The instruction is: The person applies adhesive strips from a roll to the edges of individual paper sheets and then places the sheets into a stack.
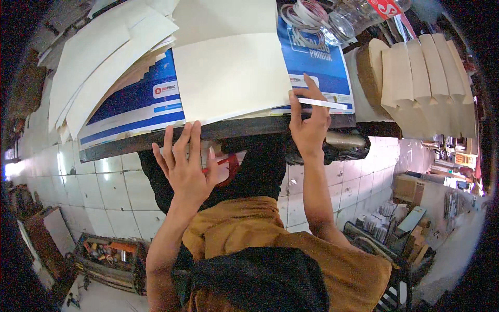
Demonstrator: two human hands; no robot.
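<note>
A cream sheet of paper or card (231, 75) lies in front of me, with a crosswise line near its far part. It rests over a blue and white printed sheet (322, 73) on the table. My left hand (183, 165) is open, fingers spread, with its fingertips at the sheet's near edge. My right hand (310, 122) is at the sheet's right edge, its thumb beside or touching it. A slim white flat stick (327, 103) runs across the right fingers and points right; the hand grips it.
Loose cream sheets (96, 62) overlap at the left. Folded cream stacks (423, 78) stand at the right. A clear plastic bottle (364, 18) and a coil of cord (306, 18) lie at the back right. The dark table edge (125, 149) faces me; a tool-filled crate (109, 255) sits lower left.
</note>
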